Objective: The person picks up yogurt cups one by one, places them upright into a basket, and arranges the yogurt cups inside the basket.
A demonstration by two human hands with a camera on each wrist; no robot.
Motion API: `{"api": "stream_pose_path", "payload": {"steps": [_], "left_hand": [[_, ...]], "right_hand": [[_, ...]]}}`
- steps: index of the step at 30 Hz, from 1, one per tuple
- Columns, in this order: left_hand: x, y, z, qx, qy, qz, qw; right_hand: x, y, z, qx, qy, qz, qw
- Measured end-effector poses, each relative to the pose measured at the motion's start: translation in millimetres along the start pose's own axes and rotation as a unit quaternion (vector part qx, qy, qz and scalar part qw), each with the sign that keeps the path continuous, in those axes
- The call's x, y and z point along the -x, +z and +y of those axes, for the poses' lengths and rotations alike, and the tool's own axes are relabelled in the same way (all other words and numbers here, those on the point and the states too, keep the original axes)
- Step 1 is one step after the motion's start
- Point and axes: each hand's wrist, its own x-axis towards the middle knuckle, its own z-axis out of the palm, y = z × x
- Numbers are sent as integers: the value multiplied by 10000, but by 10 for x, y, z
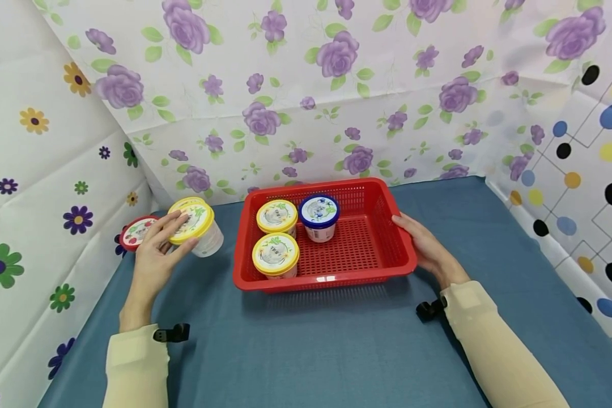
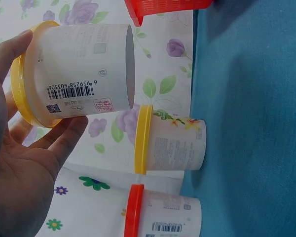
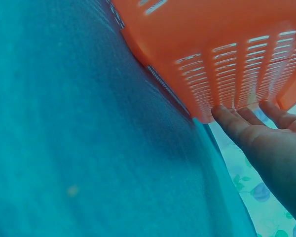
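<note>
My left hand [image 1: 155,249] grips a white tub [image 2: 89,74] by its yellow lid, tilted and raised above the cloth, left of the red basket [image 1: 357,275]. Behind it stand another yellow-lidded tub [image 2: 175,143] and a red-lidded tub [image 2: 170,215], both upright on the cloth. My right hand [image 1: 428,246] holds the basket's right rim, fingers [image 3: 229,121] against the slotted outer wall. Inside the basket, two yellow-lidded tubs [image 1: 277,216] [image 1: 275,253] occupy the left side, with a blue-lidded tub [image 1: 319,211] beside them.
A blue cloth [image 1: 306,351] covers the table. White flowered sheets [image 1: 296,85] hang behind and at the left, and a dotted sheet [image 1: 586,187] at the right. A black wrist strap [image 1: 172,333] sits on the left sleeve.
</note>
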Motion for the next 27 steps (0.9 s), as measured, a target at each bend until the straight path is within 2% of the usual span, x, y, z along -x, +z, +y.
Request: {"api": "stream_pose_path", "payload": {"steps": [5, 12, 27], "left_hand": [[-26, 8, 24, -64, 57, -36, 10000], [-98, -16, 71, -19, 290, -9, 9996], [-328, 6, 399, 182, 456, -86, 9988]], "right_hand": [[-2, 7, -5, -34, 0, -11, 10000], [-5, 6, 1, 27, -26, 10, 10000], [-6, -12, 8, 3, -35, -44, 10000]]}}
